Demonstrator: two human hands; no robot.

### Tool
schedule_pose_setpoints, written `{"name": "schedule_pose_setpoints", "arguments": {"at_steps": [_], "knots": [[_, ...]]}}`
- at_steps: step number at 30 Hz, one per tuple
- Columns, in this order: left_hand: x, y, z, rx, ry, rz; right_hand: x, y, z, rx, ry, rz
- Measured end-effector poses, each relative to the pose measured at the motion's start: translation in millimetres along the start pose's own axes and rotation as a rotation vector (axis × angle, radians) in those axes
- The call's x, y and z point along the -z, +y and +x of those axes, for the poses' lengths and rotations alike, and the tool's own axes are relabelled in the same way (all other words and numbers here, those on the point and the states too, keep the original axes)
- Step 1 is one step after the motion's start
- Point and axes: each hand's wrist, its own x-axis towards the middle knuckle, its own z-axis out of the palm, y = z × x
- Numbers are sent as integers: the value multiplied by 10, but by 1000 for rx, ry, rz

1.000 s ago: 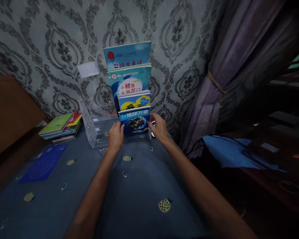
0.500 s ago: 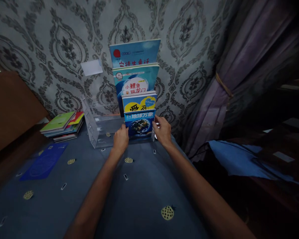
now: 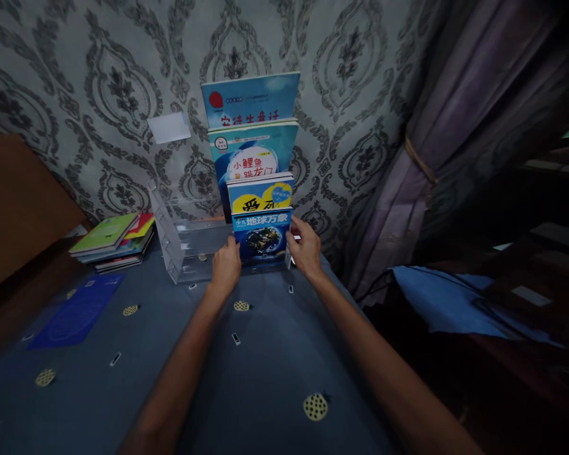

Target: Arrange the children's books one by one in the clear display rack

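A small blue book with a globe on its cover (image 3: 263, 237) stands upright in the front tier of a clear acrylic rack (image 3: 173, 249). My left hand (image 3: 226, 264) grips its left edge, fingers closed. At the right edge my right hand (image 3: 306, 245) holds the same book between thumb and fingers. Behind it, stepped upward, stand a yellow and blue book (image 3: 256, 197), a teal book with a white oval (image 3: 253, 151) and a tall blue book (image 3: 251, 98). The left part of the rack shows bare clear shelves.
A stack of books (image 3: 109, 234) lies left of the rack, with a flat blue sheet (image 3: 78, 311) in front. A cardboard box (image 3: 19, 202) is at far left. Patterned wallpaper rises behind; a tied purple curtain (image 3: 398, 208) and blue cloth (image 3: 436, 297) are at right.
The view has shifted slightly, so everything sits a little further left. Both hands keep their places at the globe book's edges, and the books stand as before.
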Motion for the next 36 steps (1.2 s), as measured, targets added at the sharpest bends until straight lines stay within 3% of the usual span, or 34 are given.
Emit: {"name": "schedule_pose_setpoints", "arguments": {"at_steps": [19, 36], "knots": [[76, -40, -67, -4, -3, 39, 27, -49, -4, -79, 46, 48], [236, -14, -122, 35, 37, 3, 48, -97, 33, -33, 91, 47]]}}
